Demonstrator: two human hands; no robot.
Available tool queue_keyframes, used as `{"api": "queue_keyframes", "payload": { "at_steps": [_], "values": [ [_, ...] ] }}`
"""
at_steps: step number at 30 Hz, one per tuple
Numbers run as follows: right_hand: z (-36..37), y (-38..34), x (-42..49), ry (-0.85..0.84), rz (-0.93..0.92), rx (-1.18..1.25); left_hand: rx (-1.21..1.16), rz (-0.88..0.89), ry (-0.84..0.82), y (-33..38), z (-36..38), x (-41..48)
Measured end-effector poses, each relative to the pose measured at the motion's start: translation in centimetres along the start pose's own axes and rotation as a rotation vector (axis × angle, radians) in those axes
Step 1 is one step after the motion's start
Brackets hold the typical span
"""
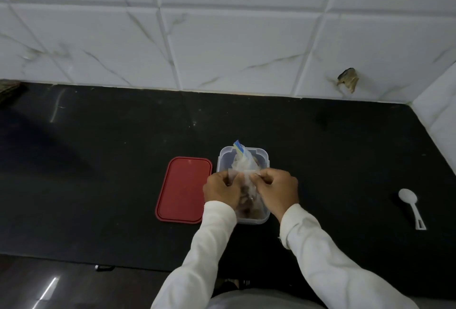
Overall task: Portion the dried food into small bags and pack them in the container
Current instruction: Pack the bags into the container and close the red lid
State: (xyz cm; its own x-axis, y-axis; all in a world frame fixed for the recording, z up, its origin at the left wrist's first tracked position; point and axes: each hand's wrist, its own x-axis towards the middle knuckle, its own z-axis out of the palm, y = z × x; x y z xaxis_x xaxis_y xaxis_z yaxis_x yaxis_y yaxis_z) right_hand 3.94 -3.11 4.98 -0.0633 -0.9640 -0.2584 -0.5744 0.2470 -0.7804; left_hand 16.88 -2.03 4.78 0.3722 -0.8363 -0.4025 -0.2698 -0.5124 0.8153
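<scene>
A clear rectangular plastic container point(223, 158) stands on the black counter, with brown dried food showing through its near wall. A small clear zip bag point(243, 163) with a blue and yellow strip pokes up from the container's far end. My left hand point(220, 189) and my right hand point(277, 189) hover over the container's near half. Both pinch a second small clear bag point(245, 178) between them, holding brown food. Much of the container's inside is hidden by my hands.
The container's red lid point(183, 189) lies flat just left of it. A white plastic spoon point(410, 206) rests far right on the counter point(98, 160). White marble tiles form the back wall and a right corner wall point(439, 111).
</scene>
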Motion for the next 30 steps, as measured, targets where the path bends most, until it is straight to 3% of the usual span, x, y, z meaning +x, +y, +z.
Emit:
{"api": "queue_keyframes", "payload": {
  "at_steps": [4,9,13,17,22,30],
  "values": [
    [0.2,-0.3,0.2,0.031,-0.066,-0.18,0.178,0.109,0.013,0.0,-0.2,-0.5],
    [-0.2,-1.1,-0.9,0.107,-0.236,-0.388,0.501,0.554,0.073,-2.0,-0.4,-1.1],
    [0.3,-1.2,-1.8,-0.215,-0.223,-0.623,0.639,0.76,-0.019,-3.4,-0.2,-0.8],
    [0.9,-0.8,-2.0,-0.515,-0.242,-0.751,1.002,0.568,-0.321,-3.0,0.2,-0.7],
    [1.0,-1.0,-1.4,-0.602,-0.295,-0.804,1.216,0.446,-0.53,-2.5,1.0,0.3],
    [0.5,-2.4,0.2,-0.677,-0.336,-0.877,1.234,0.267,-0.615,-1.4,2.0,1.8]
  ]
}}
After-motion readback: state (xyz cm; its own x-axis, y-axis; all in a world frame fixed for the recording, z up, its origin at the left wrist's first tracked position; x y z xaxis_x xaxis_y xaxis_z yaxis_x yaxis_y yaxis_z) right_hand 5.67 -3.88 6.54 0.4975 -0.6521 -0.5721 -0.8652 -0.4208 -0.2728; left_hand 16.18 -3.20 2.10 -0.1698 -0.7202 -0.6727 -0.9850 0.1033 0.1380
